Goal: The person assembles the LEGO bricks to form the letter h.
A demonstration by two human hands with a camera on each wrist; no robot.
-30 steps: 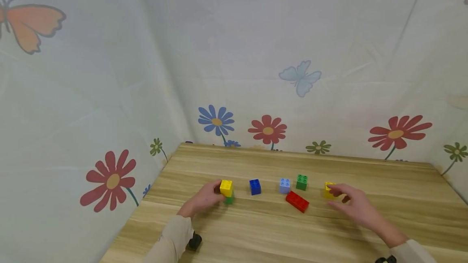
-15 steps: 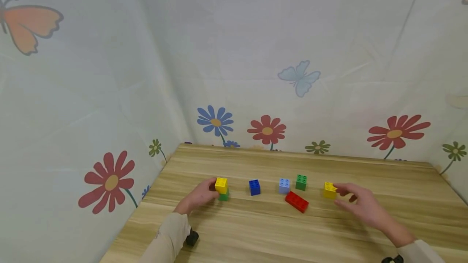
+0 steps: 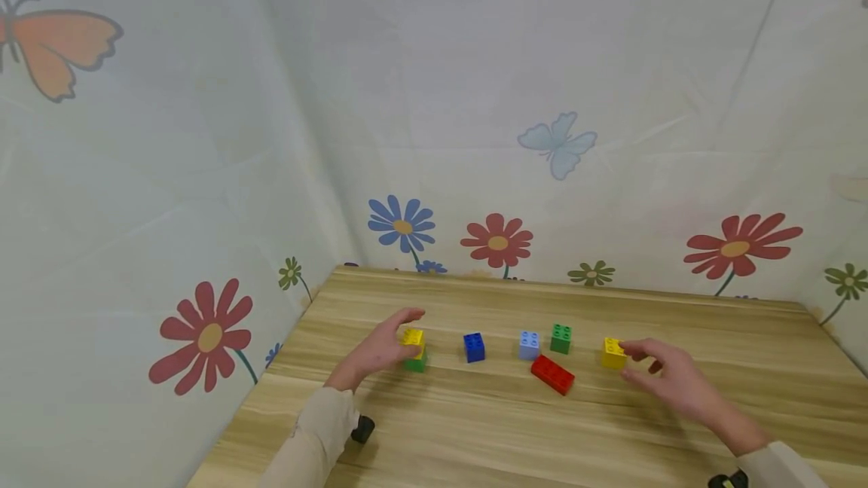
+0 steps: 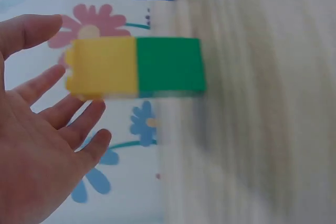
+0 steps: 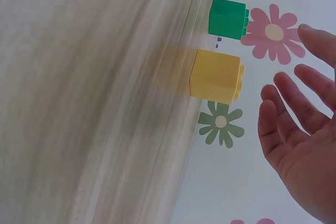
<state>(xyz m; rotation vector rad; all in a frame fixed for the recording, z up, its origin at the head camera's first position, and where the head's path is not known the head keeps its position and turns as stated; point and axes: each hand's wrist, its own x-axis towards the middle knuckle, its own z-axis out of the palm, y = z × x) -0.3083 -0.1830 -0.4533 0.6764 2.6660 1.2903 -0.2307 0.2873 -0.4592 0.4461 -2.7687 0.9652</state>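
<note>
A yellow brick (image 3: 413,338) sits on a green brick (image 3: 416,361) at the left of the table; the left wrist view shows the yellow brick (image 4: 104,66) and green brick (image 4: 170,66) joined. My left hand (image 3: 377,347) is around the yellow one with thumb and fingers spread; in the left wrist view the hand (image 4: 44,135) grips nothing. My right hand (image 3: 671,380) is just right of a single yellow brick (image 3: 613,353). In the right wrist view a gap separates the hand (image 5: 307,129) from that yellow brick (image 5: 216,76).
Between the hands on the wooden table (image 3: 434,435) lie a dark blue brick (image 3: 474,348), a light blue brick (image 3: 529,346), a second green brick (image 3: 560,339) and a long red brick (image 3: 552,375). A flowered cloth (image 3: 434,96) hangs behind.
The yellow and green stack has moved left, and the fingers of my left hand have since spread off it. My right hand has drawn back slightly rightward from the single yellow brick.
</note>
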